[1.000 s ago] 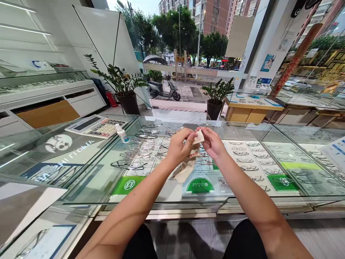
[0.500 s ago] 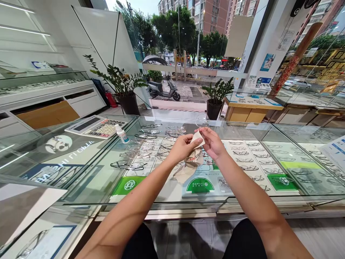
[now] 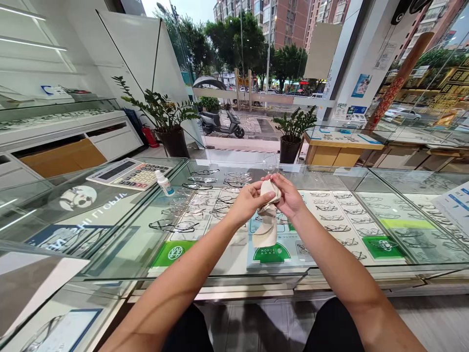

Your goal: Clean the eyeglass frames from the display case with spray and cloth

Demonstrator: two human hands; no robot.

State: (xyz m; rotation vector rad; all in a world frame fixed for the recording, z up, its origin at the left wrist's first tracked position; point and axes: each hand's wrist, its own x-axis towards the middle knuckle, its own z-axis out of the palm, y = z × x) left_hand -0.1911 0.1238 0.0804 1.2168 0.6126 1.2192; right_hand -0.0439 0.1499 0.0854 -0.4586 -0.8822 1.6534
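Note:
A cream lens cloth (image 3: 265, 233) is bunched between my hands above the glass counter, its loose end hanging down. My left hand (image 3: 251, 199) is closed on the cloth, thumb pressed over it from the front. Just past the fingertips rises the thin round rim of a pair of eyeglasses (image 3: 271, 163); the rest of the frame is hidden by cloth and fingers. My right hand (image 3: 289, 196) is closed around the eyeglasses at the right side of the cloth. To the left, a small white spray bottle (image 3: 164, 184) stands upright on the counter.
Rows of eyeglass frames (image 3: 331, 217) lie inside the glass display counter (image 3: 227, 276). A large calculator (image 3: 126, 174) rests on top at the left. Potted plants (image 3: 172, 139) stand beyond the counter, before the shop window. A printed sheet (image 3: 456, 203) sits at the right.
The cloth has been drawn up and folded around between my fingers, and its hanging end has swung right and now hangs straighter. Both hands stay in nearly the same place.

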